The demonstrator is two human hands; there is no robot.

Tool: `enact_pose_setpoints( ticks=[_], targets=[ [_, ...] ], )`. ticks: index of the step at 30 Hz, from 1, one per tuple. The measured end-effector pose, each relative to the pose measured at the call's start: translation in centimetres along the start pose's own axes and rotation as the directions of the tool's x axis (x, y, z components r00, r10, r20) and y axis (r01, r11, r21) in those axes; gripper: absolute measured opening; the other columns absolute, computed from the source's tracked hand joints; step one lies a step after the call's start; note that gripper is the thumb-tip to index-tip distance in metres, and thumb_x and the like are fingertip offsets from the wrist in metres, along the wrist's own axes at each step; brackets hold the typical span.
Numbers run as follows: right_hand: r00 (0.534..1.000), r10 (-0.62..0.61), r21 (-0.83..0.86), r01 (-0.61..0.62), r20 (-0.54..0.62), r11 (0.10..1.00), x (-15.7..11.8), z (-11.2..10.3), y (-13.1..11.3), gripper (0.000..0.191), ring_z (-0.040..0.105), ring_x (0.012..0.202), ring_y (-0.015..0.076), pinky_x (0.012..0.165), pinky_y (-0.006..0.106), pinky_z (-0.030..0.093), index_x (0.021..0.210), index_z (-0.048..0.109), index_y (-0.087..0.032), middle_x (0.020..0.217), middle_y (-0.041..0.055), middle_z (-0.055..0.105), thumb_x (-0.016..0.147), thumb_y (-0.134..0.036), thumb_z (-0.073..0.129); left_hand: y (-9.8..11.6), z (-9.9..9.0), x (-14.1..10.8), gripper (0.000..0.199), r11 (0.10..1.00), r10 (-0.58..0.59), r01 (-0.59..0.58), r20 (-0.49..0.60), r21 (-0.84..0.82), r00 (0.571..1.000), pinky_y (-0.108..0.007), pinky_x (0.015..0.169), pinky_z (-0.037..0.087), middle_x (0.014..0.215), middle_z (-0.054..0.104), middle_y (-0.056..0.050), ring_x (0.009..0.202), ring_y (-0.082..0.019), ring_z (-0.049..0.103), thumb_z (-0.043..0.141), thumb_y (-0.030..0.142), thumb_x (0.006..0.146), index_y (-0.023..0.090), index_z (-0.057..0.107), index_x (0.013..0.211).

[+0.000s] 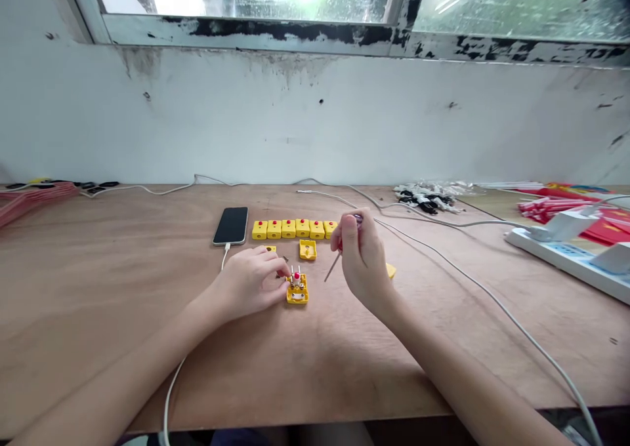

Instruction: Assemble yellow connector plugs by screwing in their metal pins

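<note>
Your left hand [249, 283] is curled against the open yellow plastic housing [298, 294] on the surface [147, 315], grip unclear. Your right hand [365, 260] grips a small screwdriver [333, 267]; a slipped tip could jolt the housing.

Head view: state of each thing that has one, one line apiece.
left hand, fingertips at the opened yellow block
right hand, raised, gripping the screwdriver
screwdriver, tilted, tip off the table
opened yellow block, uncovered, red-capped terminals exposed
row of yellow blocks, closed
yellow cover, off, lying flat
smartphone, screen dark, cable plugged in
power strip, adapters plugged in
</note>
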State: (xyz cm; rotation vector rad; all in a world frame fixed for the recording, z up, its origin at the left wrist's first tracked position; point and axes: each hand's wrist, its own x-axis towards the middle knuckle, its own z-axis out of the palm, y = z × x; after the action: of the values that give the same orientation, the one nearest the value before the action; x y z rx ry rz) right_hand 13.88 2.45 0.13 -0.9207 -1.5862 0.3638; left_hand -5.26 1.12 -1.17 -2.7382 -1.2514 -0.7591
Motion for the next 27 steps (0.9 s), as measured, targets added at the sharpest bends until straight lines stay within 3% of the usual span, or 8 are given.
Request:
enact_pose_setpoints(
  ticks=[5, 11, 27],
  targets=[
    [0.991, 0.057, 0.144, -0.075, 0.125, 0.987, -0.7, 0.7, 0.0, 0.026, 0.047, 0.045, 0.0071, 0.046, 0.022, 0.038, 0.085, 0.036, -0.024, 0.063, -0.0058, 0.053, 0.095, -0.048, 0.032, -0.2, 0.4, 0.0, 0.009, 0.99, -0.056, 0.067, 0.092, -0.125, 0.994, -0.026, 0.067, 0.043, 0.078, 0.067, 0.0, 0.076, -0.016, 0.06, 0.059, 0.024, 0.081, 0.021, 0.066, 0.078],
    [0.982, 0.014, 0.224, -0.057, 0.189, 0.973, -1.3, 1.5, 0.2, 0.025, 0.05, 0.047, 0.0068, 0.048, 0.022, 0.041, 0.086, 0.035, -0.024, 0.064, -0.006, 0.053, 0.096, -0.047, 0.033, -0.4, 0.9, -0.1, 0.008, 0.956, -0.144, 0.18, 0.164, -0.231, 0.976, -0.024, 0.065, 0.042, 0.083, 0.069, 0.002, 0.077, -0.015, 0.06, 0.059, 0.026, 0.082, 0.022, 0.065, 0.08],
    [0.965, 0.005, 0.154, -0.047, 0.263, 0.987, -1.5, 1.5, -0.3, 0.02, 0.051, 0.051, 0.0085, 0.051, 0.024, 0.042, 0.094, 0.038, -0.024, 0.07, -0.004, 0.053, 0.095, -0.043, 0.035, -0.2, 0.9, 0.1, 0.007, 0.917, -0.196, 0.252, 0.202, -0.31, 0.96, -0.021, 0.06, 0.041, 0.08, 0.068, 0.002, 0.068, -0.013, 0.059, 0.057, 0.024, 0.079, 0.021, 0.063, 0.077]
  ],
)
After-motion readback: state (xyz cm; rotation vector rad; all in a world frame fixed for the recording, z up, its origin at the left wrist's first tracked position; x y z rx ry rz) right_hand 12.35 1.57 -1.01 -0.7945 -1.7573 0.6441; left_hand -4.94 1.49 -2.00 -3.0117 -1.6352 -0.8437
